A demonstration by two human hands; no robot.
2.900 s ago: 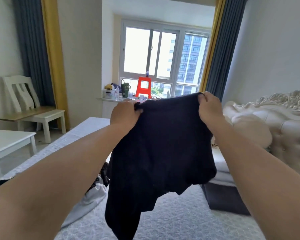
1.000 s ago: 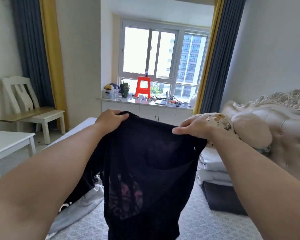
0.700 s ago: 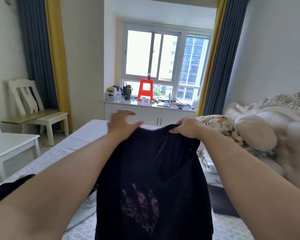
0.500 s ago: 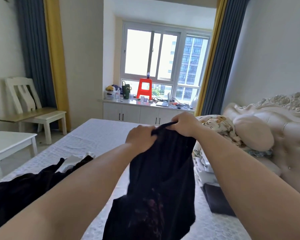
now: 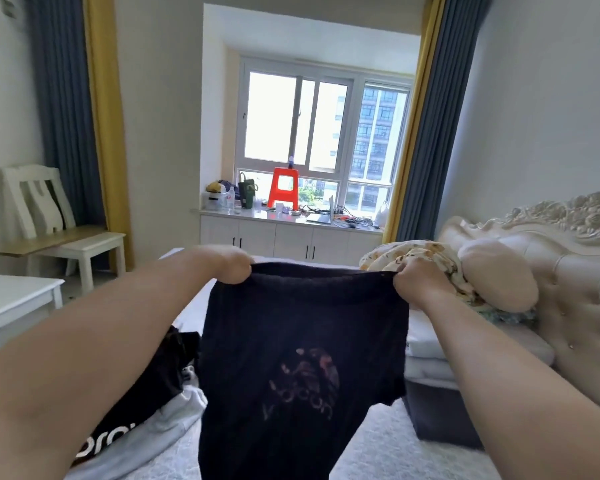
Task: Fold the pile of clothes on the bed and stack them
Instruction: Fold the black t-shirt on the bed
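I hold a black T-shirt (image 5: 291, 341) up in the air over the bed (image 5: 378, 448), stretched flat between both hands. A faded reddish print shows through its cloth. My left hand (image 5: 231, 265) grips one end of its top edge. My right hand (image 5: 418, 282) grips the other end. Below my left arm lies a loose pile of clothes (image 5: 146, 410), black and pale grey, with white letters on a black piece. A stack of folded clothes (image 5: 433, 358), white on top and dark grey at the bottom, sits on the bed by the headboard.
A padded cream headboard (image 5: 575, 299) runs along the right, with a pillow (image 5: 496, 275) and a floral blanket (image 5: 416, 258) against it. White chairs (image 5: 49, 216) and a white table (image 5: 11, 299) stand at the left. A cluttered window counter (image 5: 291, 220) lies beyond the bed.
My hands were close together on the bunched shirt half a second ago. They have moved apart, spreading its top edge wide so the shirt hangs flat.
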